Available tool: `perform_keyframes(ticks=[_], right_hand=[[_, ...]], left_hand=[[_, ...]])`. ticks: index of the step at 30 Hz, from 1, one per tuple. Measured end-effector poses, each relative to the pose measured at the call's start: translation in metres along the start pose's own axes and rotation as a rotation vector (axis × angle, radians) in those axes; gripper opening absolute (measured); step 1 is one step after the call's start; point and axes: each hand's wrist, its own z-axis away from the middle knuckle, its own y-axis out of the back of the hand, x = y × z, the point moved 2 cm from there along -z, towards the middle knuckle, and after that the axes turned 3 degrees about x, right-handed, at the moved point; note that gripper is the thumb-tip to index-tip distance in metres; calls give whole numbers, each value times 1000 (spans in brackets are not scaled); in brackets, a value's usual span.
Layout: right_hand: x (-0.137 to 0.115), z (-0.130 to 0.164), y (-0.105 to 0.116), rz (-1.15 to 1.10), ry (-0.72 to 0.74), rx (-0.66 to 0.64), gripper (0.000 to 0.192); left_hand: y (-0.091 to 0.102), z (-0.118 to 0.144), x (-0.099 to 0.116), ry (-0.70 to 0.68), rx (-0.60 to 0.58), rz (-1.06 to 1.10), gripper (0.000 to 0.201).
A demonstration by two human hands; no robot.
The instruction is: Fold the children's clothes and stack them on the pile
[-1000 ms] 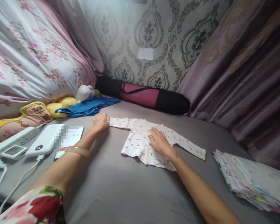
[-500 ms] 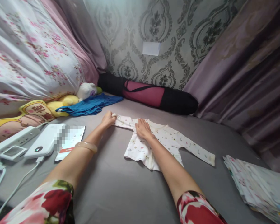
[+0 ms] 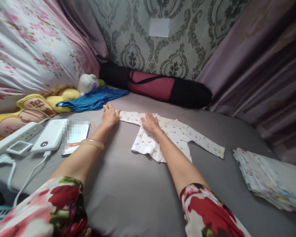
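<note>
While right hand [image 3: 151,124] lies flat on shirt [image 3: 173,131], left hand [image 3: 110,116] spread at cuff edge [image 3: 120,116], wide sheet [image 3: 133,191] before hem [image 3: 144,151]

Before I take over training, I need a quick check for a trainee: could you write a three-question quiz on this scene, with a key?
1. What does the right hand rest on?
A) The phone
B) The printed top
C) The power strip

2. True or false: the bangle is worn on the left arm.

3. Fill the gap: seen from the camera, the folded stack of cloths lies to the ___ of the printed top.

Key: 1: B; 2: true; 3: right.
</note>
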Motion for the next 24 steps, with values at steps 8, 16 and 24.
perform_keyframes(ticks=[8,16,24], right_hand=[[62,88,57,-245,-70,250,43],[130,214,84,-87,-370,266,24],[122,251,79,121,-486,157,25]], left_hand=[[33,78,3,-222,-707,325,34],[38,133,11,-238,-821,357,45],[36,147,17,-186,-717,336,40]])
